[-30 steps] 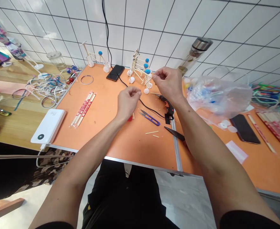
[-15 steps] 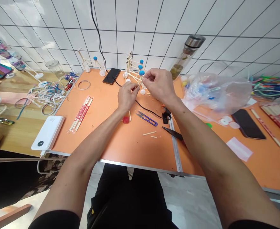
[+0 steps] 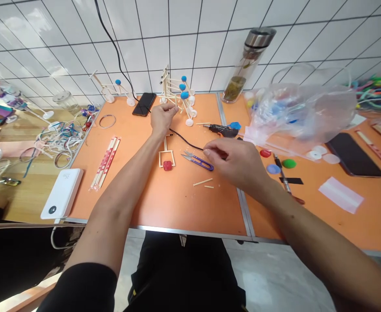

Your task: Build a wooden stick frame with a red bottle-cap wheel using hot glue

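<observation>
My left hand (image 3: 163,119) is closed in a pinch beside the wooden stick structure (image 3: 166,84), which carries blue balls and white discs. A thin wooden stick (image 3: 176,103) shows at its fingertips, partly hidden. My right hand (image 3: 236,162) hovers over the table with fingers loosely curled and a gap between thumb and fingers; I see nothing in it. Just left of that hand lie purple thread snips (image 3: 198,161). A small square stick frame (image 3: 160,156) with a red piece (image 3: 167,165) lies below my left hand. Two cut stick pieces (image 3: 203,182) lie nearer me.
A black glue gun (image 3: 223,130) with a cord lies behind my right hand. A glass bottle (image 3: 239,82) and a plastic bag (image 3: 301,117) stand at the back right. Wrapped chopsticks (image 3: 105,162), a white power bank (image 3: 62,193) and a phone (image 3: 144,104) lie to the left.
My hands were together at a thin stick in front of the structure. My right hand has moved down and toward me, while my left stays near the structure. The square frame and glue gun now show.
</observation>
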The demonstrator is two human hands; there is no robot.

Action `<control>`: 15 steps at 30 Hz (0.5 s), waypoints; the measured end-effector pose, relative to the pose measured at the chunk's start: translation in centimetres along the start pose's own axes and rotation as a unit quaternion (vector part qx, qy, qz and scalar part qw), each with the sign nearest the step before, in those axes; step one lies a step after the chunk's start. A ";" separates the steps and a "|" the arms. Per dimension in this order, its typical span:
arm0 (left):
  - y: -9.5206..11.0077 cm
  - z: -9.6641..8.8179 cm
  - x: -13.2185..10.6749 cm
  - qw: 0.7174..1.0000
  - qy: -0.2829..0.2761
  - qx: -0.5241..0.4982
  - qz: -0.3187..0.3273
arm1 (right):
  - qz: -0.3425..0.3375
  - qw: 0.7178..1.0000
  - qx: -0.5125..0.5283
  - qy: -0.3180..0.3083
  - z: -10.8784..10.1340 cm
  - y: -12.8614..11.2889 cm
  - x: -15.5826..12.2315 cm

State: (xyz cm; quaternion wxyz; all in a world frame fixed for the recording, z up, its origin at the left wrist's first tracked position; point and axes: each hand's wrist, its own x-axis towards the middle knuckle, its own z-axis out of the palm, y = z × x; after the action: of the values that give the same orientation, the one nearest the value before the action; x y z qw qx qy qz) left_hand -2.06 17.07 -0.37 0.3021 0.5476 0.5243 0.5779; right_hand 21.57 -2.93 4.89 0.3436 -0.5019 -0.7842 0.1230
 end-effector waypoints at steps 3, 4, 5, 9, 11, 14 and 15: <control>-0.6 0.6 0.5 1.000 -0.005 0.016 0.006 | -0.024 0.999 0.002 0.029 1.1 0.4 -1.4; -0.8 0.8 0.7 1.000 -0.006 0.019 0.005 | -0.027 0.999 0.001 0.036 1.3 0.5 -1.5; -1.0 1.0 0.9 1.000 -0.006 0.023 0.004 | -0.028 0.999 0.000 0.039 1.5 0.6 -1.4; -1.7 1.6 1.5 0.999 -0.002 0.050 -0.009 | -0.027 0.999 0.006 0.040 1.3 0.7 -1.2; -1.9 1.8 1.6 0.998 -0.004 0.058 -0.009 | -0.033 0.998 0.007 0.043 1.1 0.6 -1.3; -2.0 2.0 1.8 0.998 -0.012 0.056 0.003 | -0.045 0.998 -0.005 0.044 0.9 0.6 -1.6; -2.1 2.0 1.8 0.998 -0.013 0.055 0.003 | -0.048 0.998 -0.014 0.044 0.9 0.6 -1.7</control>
State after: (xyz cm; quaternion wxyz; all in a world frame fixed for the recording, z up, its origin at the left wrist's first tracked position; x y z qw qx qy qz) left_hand -0.99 19.86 -2.07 0.2765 0.5727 0.5494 0.5419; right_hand 21.83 -3.97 3.16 0.3760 -0.4735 -0.7932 0.0728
